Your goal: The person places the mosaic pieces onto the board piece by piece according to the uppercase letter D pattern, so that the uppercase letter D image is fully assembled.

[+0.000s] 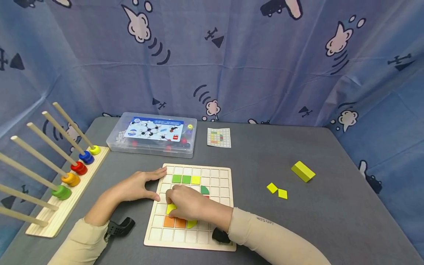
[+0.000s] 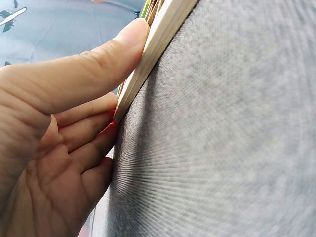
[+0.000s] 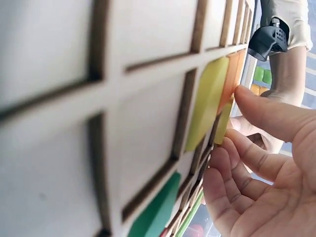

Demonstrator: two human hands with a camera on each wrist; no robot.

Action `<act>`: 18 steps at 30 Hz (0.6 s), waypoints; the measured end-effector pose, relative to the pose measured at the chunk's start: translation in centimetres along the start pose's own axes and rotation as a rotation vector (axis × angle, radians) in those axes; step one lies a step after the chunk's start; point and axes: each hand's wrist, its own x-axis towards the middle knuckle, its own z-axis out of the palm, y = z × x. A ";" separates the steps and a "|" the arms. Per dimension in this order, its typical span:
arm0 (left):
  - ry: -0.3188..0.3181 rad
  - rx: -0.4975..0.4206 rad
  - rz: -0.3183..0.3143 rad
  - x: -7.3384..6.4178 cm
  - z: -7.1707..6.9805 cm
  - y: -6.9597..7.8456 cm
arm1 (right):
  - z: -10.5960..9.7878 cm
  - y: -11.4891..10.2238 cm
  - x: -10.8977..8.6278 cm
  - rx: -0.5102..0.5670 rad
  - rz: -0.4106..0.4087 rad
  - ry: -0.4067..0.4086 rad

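A wooden grid board (image 1: 225, 213) with square cells lies in front of the person. My left hand (image 1: 137, 186) rests at its left edge, the index finger by the top corner and the thumb lower down; in the left wrist view the thumb (image 2: 131, 42) touches the board's side. My right hand (image 1: 188, 202) reaches over the board, thumb and index finger pinching a yellow square tile (image 3: 223, 123) at its cell. Orange tiles (image 1: 175, 222) and a yellow-green rounded tile (image 3: 208, 101) sit just below it. Higher up are green tiles (image 1: 181, 179), a yellow one (image 1: 195, 180) and a dark green quarter-round (image 1: 204, 190).
Two loose yellow tiles (image 1: 277, 190) and a yellow block (image 1: 303, 171) lie to the right. A small printed grid card (image 1: 219, 137) and a clear plastic case (image 1: 152, 134) are behind the board. At the left stands a wooden peg rack (image 1: 71, 184) with colored rings.
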 end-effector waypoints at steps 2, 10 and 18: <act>0.002 0.001 0.003 0.0 0.0 0.0 | -0.1 0.0 0.0 0.004 -0.001 0.002; 0.004 0.005 0.006 -0.1 -0.2 0.1 | -0.4 0.7 -0.6 0.067 0.004 0.008; 0.002 0.001 0.012 -0.2 -0.2 0.3 | -0.1 0.8 -0.6 0.061 -0.013 0.020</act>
